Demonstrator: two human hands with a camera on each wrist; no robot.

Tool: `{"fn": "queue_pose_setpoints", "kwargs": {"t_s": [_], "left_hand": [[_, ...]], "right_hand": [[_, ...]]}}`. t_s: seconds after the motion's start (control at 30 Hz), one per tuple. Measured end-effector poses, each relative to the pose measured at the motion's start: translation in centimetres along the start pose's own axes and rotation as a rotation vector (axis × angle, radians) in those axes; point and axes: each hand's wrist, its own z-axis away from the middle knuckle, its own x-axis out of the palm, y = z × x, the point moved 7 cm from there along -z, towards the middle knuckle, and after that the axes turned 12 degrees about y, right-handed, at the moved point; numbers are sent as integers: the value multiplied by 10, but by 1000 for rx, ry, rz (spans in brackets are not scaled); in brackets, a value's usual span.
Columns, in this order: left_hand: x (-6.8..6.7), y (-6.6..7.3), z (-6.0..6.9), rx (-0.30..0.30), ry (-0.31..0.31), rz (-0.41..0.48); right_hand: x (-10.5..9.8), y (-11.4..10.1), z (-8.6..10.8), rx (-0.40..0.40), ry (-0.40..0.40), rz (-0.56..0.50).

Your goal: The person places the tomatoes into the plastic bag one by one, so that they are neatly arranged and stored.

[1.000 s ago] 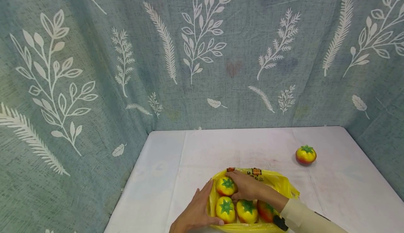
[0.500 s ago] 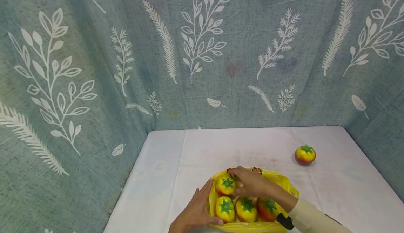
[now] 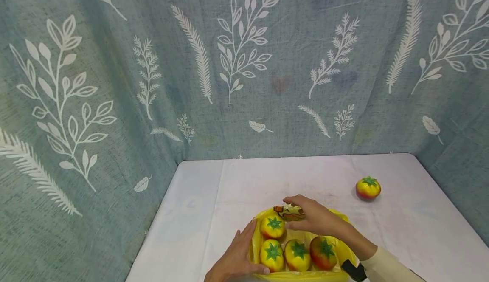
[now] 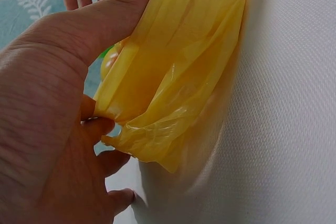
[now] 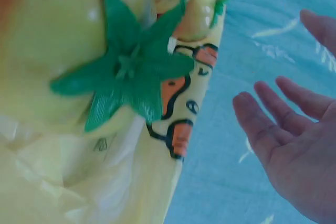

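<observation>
A yellow plastic bag [image 3: 305,275] lies with its mouth up on the white table, holding several yellow-red toy fruits with green star-shaped leaves. One fruit [image 3: 273,227] sits at the back left; a redder one [image 3: 323,252] is at the front right. My left hand [image 3: 238,254] holds the bag's left end, thumb along the front rim and fingers against the side, as the left wrist view shows with the bag film [image 4: 173,72]. Above the back rim, my right hand [image 3: 318,218] has its fingers apart and holds nothing. The right wrist view shows its fingers [image 5: 257,124] away from the bag.
Another yellow-red toy fruit [image 3: 368,188] stands alone on the white table [image 3: 198,205], toward the back right. Blue-green curtain [image 3: 282,133] with white leaf patterns borders the table at the back and both sides.
My right hand has let go of the back-left fruit and moved up and right, its fingers spreading. My left hand stays at the bag's left end.
</observation>
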Motion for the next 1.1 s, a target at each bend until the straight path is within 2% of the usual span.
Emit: {"fn": "queue_pose_setpoints", "kwargs": {"t_s": [0.23, 0.47, 0.6, 0.97, 1.1], "left_hand": [[-1, -1, 0, -24, -5, 20], [-1, 1, 1, -16, 1, 13], [-1, 2, 1, 0, 3, 12], [-1, 0, 0, -14, -6, 1], [-1, 1, 1, -1, -5, 6]], "right_hand": [[-23, 6, 12, -40, 92, -61], [-49, 18, 25, -40, 198, -42], [-61, 29, 34, -11, 260, -34], [-95, 57, 56, 65, 401, 8], [-106, 67, 64, 125, 435, 31]]}}
